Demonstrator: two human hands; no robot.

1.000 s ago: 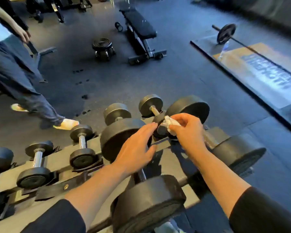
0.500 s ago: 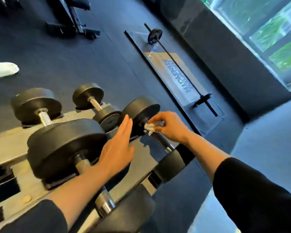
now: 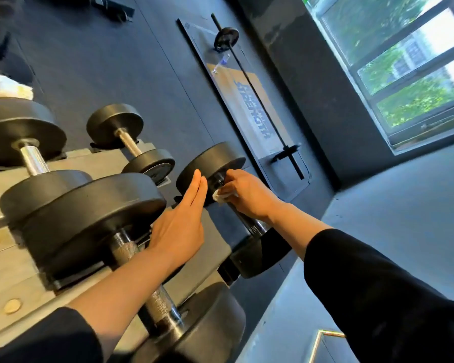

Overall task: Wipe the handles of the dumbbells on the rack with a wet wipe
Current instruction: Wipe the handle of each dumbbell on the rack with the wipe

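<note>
Right hand (image 3: 243, 195): grips crumpled white wet wipe (image 3: 219, 198) round handle of black round-headed end dumbbell (image 3: 212, 163), right end of grey metal rack (image 3: 0, 268). Left hand (image 3: 180, 224): flat, fingers straight, empty. Wiping under way; remaining handles' state indeterminable.

A grey metal rack (image 3: 8, 281) carries black dumbbells (image 3: 95, 205) side by side, chrome handles showing. Right of the rack, on the dark floor (image 3: 116, 74), lies a lifting platform (image 3: 249, 100) with a barbell (image 3: 257, 98) along it.
</note>
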